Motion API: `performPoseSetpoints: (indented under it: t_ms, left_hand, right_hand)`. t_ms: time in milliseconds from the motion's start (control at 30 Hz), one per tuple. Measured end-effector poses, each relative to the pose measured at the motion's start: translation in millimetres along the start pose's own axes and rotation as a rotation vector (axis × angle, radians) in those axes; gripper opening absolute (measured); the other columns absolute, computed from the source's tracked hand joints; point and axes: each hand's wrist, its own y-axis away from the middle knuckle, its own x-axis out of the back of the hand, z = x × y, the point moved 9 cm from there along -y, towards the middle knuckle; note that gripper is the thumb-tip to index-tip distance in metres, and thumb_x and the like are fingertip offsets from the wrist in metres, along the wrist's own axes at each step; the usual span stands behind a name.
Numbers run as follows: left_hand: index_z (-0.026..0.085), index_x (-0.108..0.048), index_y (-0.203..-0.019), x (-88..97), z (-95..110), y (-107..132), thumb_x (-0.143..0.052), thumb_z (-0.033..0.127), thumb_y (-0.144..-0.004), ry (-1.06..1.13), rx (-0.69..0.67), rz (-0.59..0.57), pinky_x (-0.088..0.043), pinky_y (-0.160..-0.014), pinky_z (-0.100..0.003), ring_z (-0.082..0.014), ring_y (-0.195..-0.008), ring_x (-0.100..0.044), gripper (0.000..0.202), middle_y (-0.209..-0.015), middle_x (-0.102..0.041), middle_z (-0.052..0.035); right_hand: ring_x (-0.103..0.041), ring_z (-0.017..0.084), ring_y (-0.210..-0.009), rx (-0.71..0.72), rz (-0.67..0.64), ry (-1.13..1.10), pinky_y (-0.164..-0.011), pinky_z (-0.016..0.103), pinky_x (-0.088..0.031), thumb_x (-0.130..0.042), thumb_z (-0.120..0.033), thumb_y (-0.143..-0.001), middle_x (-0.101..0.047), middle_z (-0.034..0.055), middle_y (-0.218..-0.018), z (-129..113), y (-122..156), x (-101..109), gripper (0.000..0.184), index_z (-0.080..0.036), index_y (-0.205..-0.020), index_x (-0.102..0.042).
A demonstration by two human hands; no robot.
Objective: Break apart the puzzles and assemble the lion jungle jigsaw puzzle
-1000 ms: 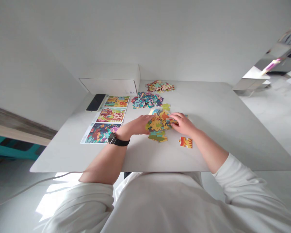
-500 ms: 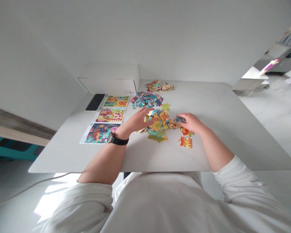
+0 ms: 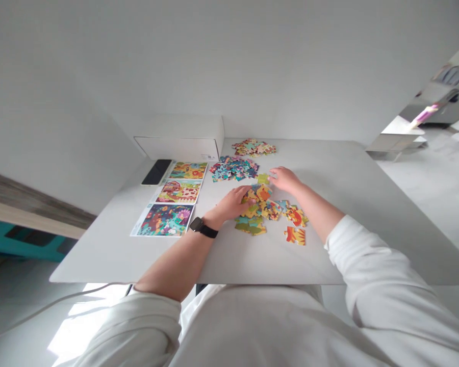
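Observation:
My left hand rests over the left side of a pile of yellow and orange puzzle pieces, fingers stretched out and covering part of it. At the pile's far side, my right hand reaches to a single green puzzle piece, with its fingertips at the piece's right edge. Its thumb and fingers look apart. Right of the pile lie a red and yellow puzzle piece and, nearer me, an orange striped puzzle piece.
Behind the pile are a blue and purple heap of pieces and a red and cream heap. Picture sheets, a phone and a white box occupy the left of the white table.
My right hand has left the grey-blue piece and moved away from me to the green piece. My left hand has lowered onto the yellow pile. The view has tilted slightly.

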Motion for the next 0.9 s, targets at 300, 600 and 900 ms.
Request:
performPoseSetpoints:
  t_ms: [300,600,900]
  left_hand:
    - [0.019,-0.066,-0.140,12.8,13.4,1.3,-0.059,0.044,-0.100,0.131,-0.048,0.081,-0.050,-0.118,-0.045,-0.0289,-0.133,-0.065,0.048,-0.142,-0.068,-0.0155]
    - [0.019,-0.061,-0.146,-6.1,7.4,-26.5,-0.060,0.039,-0.099,0.032,0.021,-0.011,-0.046,-0.120,-0.047,-0.0319,-0.137,-0.062,0.051,-0.145,-0.068,-0.0157]
    - [0.017,-0.068,-0.136,0.8,-3.5,-53.4,-0.078,0.032,-0.080,0.361,0.134,-0.085,-0.058,-0.090,-0.036,-0.0224,-0.095,-0.072,0.059,-0.108,-0.072,-0.0079]
  right_hand:
    - [-0.074,0.024,-0.101,0.030,-0.170,0.068,-0.089,0.030,-0.057,-0.094,-0.038,-0.070,-0.079,0.0100,-0.117,-17.7,-38.0,-10.6,0.046,-0.021,-0.111,-0.080]
    - [-0.071,0.020,-0.084,0.111,0.166,-0.381,-0.083,0.032,-0.056,-0.075,-0.029,-0.087,-0.077,0.0031,-0.092,-10.3,26.0,27.5,0.009,-0.023,-0.093,-0.071]
    - [-0.068,0.026,-0.115,0.399,0.111,-0.336,-0.106,0.043,-0.053,-0.069,-0.026,-0.093,-0.070,0.0087,-0.121,-27.5,117.6,12.9,0.019,-0.026,-0.111,-0.072]
